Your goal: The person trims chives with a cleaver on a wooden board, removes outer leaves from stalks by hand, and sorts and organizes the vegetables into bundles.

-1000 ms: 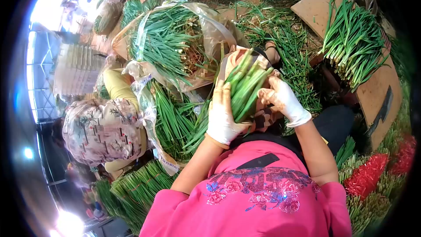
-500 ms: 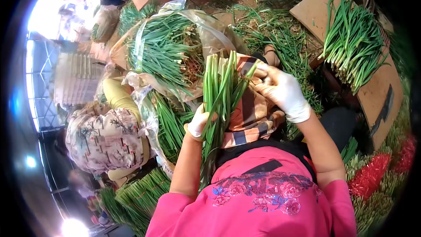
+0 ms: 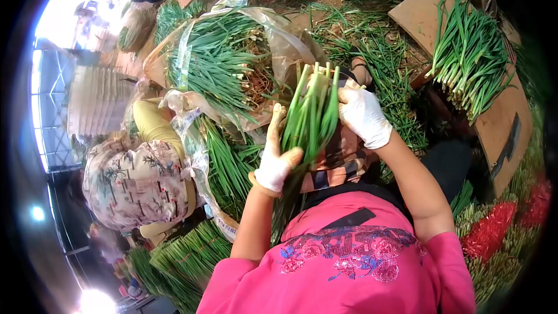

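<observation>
A bunch of long green leafy stalks (image 3: 311, 119), apparently garlic greens, stands in front of my lap with its pale cut ends up. My left hand (image 3: 276, 166), in a white glove, holds the bunch from the left; the thumb lies across the stalks and a finger points upward. Against the upper right side of the bunch is my right hand (image 3: 365, 115), also gloved, with its bent fingers gripping the outer stalks near the pale ends. The lower leaves hang down toward my waist.
An open plastic bag (image 3: 285, 32) full of greens lies ahead. To the right, more greens (image 3: 471, 52) rest on a wooden board (image 3: 421, 14). A person in a patterned top (image 3: 139, 180) bends at the left. Loose leaves (image 3: 383, 46) litter the ground. Red strings (image 3: 491, 232) lie at lower right.
My right hand has moved down and left onto the bunch, where before it held a single stalk out to the side. My left hand has shifted slightly, its fingers straighter.
</observation>
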A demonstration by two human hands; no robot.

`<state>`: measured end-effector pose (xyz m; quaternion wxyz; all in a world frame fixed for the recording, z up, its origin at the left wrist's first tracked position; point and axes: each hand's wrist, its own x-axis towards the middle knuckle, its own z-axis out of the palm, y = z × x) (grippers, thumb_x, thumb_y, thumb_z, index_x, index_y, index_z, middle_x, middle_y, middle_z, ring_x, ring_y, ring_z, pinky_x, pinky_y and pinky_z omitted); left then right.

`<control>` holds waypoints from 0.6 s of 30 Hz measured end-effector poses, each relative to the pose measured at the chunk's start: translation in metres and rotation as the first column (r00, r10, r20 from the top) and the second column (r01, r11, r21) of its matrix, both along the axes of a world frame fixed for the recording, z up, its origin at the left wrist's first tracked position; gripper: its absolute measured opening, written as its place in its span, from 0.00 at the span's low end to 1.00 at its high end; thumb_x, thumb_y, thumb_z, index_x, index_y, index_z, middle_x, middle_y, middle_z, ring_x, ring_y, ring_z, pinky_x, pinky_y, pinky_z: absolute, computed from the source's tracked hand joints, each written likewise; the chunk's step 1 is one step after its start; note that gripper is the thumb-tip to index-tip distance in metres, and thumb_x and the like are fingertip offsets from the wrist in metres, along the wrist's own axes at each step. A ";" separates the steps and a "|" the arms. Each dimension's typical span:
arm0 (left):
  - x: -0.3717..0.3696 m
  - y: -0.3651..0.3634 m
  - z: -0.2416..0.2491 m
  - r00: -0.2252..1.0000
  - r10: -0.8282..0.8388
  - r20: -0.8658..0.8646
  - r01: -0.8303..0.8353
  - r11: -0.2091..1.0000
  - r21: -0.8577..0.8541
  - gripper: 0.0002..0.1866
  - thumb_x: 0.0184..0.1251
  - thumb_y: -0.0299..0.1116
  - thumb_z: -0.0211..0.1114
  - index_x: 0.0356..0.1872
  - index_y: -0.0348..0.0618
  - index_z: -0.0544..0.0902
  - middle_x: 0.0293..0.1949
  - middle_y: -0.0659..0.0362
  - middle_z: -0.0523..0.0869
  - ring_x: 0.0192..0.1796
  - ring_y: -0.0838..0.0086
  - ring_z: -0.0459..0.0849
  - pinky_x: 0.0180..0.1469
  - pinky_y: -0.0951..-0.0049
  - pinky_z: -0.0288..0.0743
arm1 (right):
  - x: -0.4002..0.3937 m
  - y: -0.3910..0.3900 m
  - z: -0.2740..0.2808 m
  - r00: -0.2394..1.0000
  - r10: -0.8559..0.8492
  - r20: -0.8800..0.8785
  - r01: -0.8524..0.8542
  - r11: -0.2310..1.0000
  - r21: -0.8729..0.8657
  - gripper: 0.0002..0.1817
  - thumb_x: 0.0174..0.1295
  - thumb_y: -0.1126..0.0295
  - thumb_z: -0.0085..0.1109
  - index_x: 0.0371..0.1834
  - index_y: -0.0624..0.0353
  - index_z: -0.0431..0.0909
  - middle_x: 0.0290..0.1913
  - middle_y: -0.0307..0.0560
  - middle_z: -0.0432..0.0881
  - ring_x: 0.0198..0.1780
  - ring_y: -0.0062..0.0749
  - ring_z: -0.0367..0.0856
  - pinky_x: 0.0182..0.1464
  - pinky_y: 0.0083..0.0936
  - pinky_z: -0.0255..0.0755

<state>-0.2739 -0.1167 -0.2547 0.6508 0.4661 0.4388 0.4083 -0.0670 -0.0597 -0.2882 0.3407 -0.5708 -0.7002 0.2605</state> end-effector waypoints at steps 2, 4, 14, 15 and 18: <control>0.010 -0.008 0.002 0.944 -0.023 -0.329 0.114 0.959 0.261 0.55 0.45 0.33 0.74 0.71 0.38 0.45 0.67 0.49 0.60 0.67 0.64 0.64 0.66 0.67 0.59 | 0.000 -0.001 0.000 0.957 0.021 -0.290 -0.084 0.975 -0.207 0.11 0.59 0.63 0.54 0.33 0.59 0.80 0.21 0.49 0.80 0.21 0.36 0.78 0.25 0.30 0.70; 0.015 -0.008 -0.010 0.914 0.030 -0.405 0.099 0.951 0.293 0.57 0.42 0.28 0.76 0.71 0.38 0.44 0.67 0.49 0.60 0.67 0.64 0.65 0.66 0.67 0.61 | 0.002 -0.003 0.001 0.720 -0.090 -0.688 -0.278 0.871 -0.405 0.09 0.60 0.67 0.52 0.31 0.61 0.78 0.21 0.41 0.78 0.18 0.24 0.73 0.22 0.20 0.67; -0.003 -0.003 -0.025 0.981 0.188 0.044 -0.178 0.970 -0.164 0.31 0.56 0.20 0.64 0.62 0.38 0.63 0.52 0.56 0.76 0.52 0.72 0.75 0.57 0.72 0.69 | 0.086 -0.025 0.094 0.800 -0.293 -0.524 0.119 0.933 -0.339 0.06 0.61 0.73 0.58 0.34 0.65 0.80 0.34 0.40 0.83 0.22 0.14 0.72 0.26 0.13 0.68; 0.000 -0.003 -0.024 0.980 0.196 0.033 -0.190 0.971 -0.145 0.31 0.56 0.20 0.63 0.62 0.39 0.63 0.52 0.56 0.76 0.53 0.72 0.75 0.57 0.72 0.70 | 0.076 -0.025 0.091 0.837 -0.227 -0.498 0.155 0.971 -0.181 0.06 0.60 0.75 0.59 0.38 0.64 0.81 0.31 0.40 0.82 0.23 0.17 0.74 0.27 0.14 0.68; 0.002 -0.009 -0.025 0.971 0.239 0.034 -0.233 0.966 -0.111 0.29 0.58 0.19 0.61 0.62 0.40 0.64 0.52 0.57 0.76 0.53 0.72 0.75 0.57 0.72 0.70 | 0.054 -0.012 0.095 0.994 -0.021 -0.106 0.055 0.942 0.332 0.12 0.52 0.76 0.62 0.41 0.60 0.81 0.31 0.45 0.77 0.31 0.35 0.78 0.32 0.24 0.70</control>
